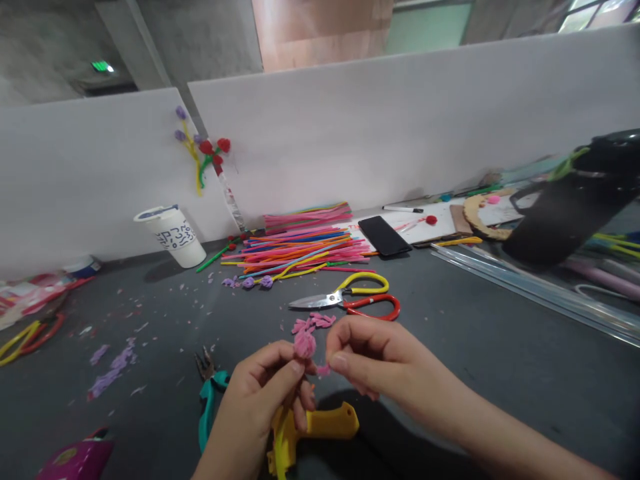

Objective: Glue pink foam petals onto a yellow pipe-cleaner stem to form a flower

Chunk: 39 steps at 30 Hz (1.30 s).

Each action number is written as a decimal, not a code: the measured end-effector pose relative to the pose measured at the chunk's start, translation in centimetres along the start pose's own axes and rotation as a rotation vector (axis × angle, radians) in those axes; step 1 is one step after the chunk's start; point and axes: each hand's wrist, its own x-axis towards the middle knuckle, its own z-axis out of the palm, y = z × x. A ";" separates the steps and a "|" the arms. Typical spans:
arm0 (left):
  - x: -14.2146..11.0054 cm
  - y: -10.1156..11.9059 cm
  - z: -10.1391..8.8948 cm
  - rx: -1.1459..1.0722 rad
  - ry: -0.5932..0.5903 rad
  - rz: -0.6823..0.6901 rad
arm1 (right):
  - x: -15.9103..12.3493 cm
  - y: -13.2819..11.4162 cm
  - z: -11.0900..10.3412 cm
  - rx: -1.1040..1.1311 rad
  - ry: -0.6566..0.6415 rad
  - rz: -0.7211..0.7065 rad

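Note:
My left hand (pixel 273 380) pinches a fuzzy pink ball made of pipe cleaner (pixel 305 345), shaped like a flower bud, at its base. Close on its right, my right hand (pixel 373 357) is closed with thumb and forefinger together on a short pink pipe cleaner piece (pixel 324 369). More cut pink pieces (pixel 313 323) lie on the table just beyond the ball. Below my hands rests a yellow glue gun (pixel 333 423), partly covered by my left hand. Teal-handled pliers (pixel 213 393) lie left of that hand. Scissors with yellow and red handles (pixel 345 297) lie beyond both hands.
A heap of coloured pipe cleaners (pixel 300 250) lies at the back, next to a black phone (pixel 384 236). A white cup (pixel 177 237) stands back left, a black jug (pixel 565 207) back right. Purple scraps (pixel 113 373) lie left. White panels (pixel 400 133) border the table.

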 end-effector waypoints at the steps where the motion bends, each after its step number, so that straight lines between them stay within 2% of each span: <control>1: 0.0 -0.1 0.1 0.037 0.011 -0.005 | -0.1 -0.1 0.1 -0.076 -0.002 -0.002; 5: -0.1 -0.2 0.3 0.146 0.040 -0.005 | -0.1 0.3 0.4 -0.283 0.040 -0.002; 15: -0.4 -0.4 0.4 0.186 0.028 -0.023 | 0.2 0.6 0.4 -0.407 0.180 -0.058; 18: -0.4 -0.6 0.5 0.110 -0.004 -0.069 | 0.0 1.0 0.5 -0.501 0.245 -0.166; 23: -0.3 -0.9 0.5 -0.024 -0.027 -0.096 | -0.7 2.0 0.9 -0.811 0.325 -0.560; 25: -0.3 -0.9 0.5 -0.043 -0.012 -0.085 | -0.9 2.3 1.0 -0.891 0.345 -0.650; 39: -0.6 -1.1 0.7 -0.044 -0.019 -0.037 | -0.7 2.9 1.3 -1.017 0.388 -0.755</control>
